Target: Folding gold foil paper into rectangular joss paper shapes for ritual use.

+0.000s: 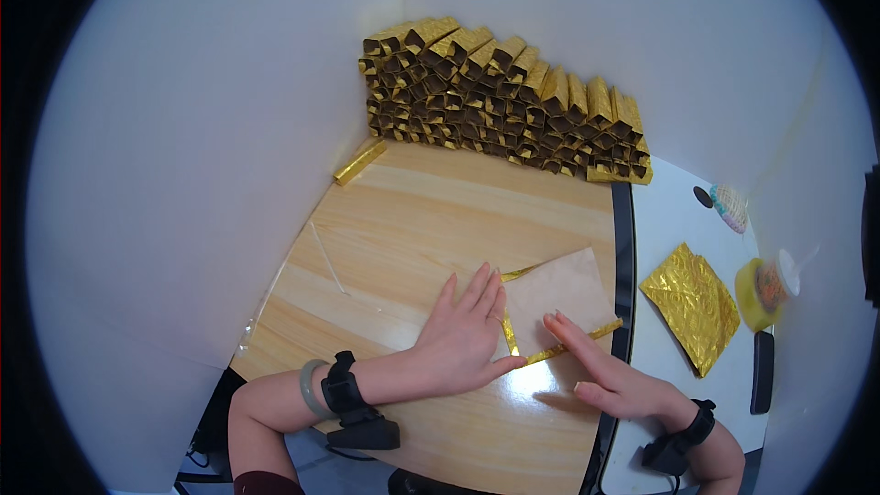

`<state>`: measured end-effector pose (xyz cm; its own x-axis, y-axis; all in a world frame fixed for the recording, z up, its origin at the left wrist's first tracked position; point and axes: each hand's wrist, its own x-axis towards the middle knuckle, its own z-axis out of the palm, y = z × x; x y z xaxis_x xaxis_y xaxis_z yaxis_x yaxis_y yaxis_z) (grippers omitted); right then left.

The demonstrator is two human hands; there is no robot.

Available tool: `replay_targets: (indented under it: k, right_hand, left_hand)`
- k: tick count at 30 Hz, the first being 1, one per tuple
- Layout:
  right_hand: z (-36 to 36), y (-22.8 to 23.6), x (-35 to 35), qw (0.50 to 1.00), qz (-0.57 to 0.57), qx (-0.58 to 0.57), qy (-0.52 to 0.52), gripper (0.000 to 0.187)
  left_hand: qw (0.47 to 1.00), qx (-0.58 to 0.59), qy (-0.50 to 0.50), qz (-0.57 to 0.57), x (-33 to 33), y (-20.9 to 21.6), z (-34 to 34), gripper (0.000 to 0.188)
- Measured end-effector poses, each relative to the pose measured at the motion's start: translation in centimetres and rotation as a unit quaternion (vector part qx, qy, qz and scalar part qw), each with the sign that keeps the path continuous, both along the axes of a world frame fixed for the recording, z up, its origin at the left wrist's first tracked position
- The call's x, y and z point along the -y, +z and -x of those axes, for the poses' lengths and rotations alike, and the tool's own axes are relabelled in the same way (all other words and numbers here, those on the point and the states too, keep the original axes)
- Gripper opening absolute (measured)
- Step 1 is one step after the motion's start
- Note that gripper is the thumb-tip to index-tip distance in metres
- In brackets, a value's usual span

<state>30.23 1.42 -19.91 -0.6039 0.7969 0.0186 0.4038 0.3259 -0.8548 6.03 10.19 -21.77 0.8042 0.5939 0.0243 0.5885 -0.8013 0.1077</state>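
Note:
A sheet of gold foil paper [559, 289] lies pale side up on the wooden table, with narrow gold strips folded over along its left and near edges. My left hand [465, 332] lies flat at the sheet's left edge, fingers stretched out and the thumb reaching to its near left corner. My right hand [619, 376] is over the near edge, its fingers extended and the fingertips at the pale surface. Whether those fingertips touch the paper I cannot tell. Neither hand grips anything.
Many folded gold paper tubes [495, 96] are stacked against the back wall. A single gold folded strip [360, 162] and a thin white stick [329, 258] lie on the left. On the white table at right are a gold paper stack [694, 307], a lidded cup [777, 280] and a black bar-shaped object [762, 372].

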Motion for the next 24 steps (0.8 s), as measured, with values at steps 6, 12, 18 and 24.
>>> replay_targets:
  k: [6, 12, 18, 24]
  right_hand:
    - [4.0, 1.0, -2.0, 0.897, -0.259, 0.357, -0.025, 0.093]
    - [4.7, -0.6, -6.6, 0.882, -0.338, 0.324, 0.048, 0.109]
    - [3.0, -1.2, -7.1, 0.870, -0.309, 0.381, 0.044, 0.109]
    - [1.4, -0.9, -7.0, 0.867, -0.304, 0.395, 0.021, 0.106]
  left_hand:
    - [0.999, -0.040, -0.003, 0.004, 0.0, 0.9, -0.2, 0.092]
    - [1.000, 0.000, -0.019, 0.000, -0.1, 0.2, 0.2, 0.090]
    - [1.000, 0.023, -0.003, -0.018, 0.0, -0.2, 0.2, 0.094]
    - [1.000, 0.010, 0.008, 0.005, 0.0, 0.3, 0.0, 0.098]
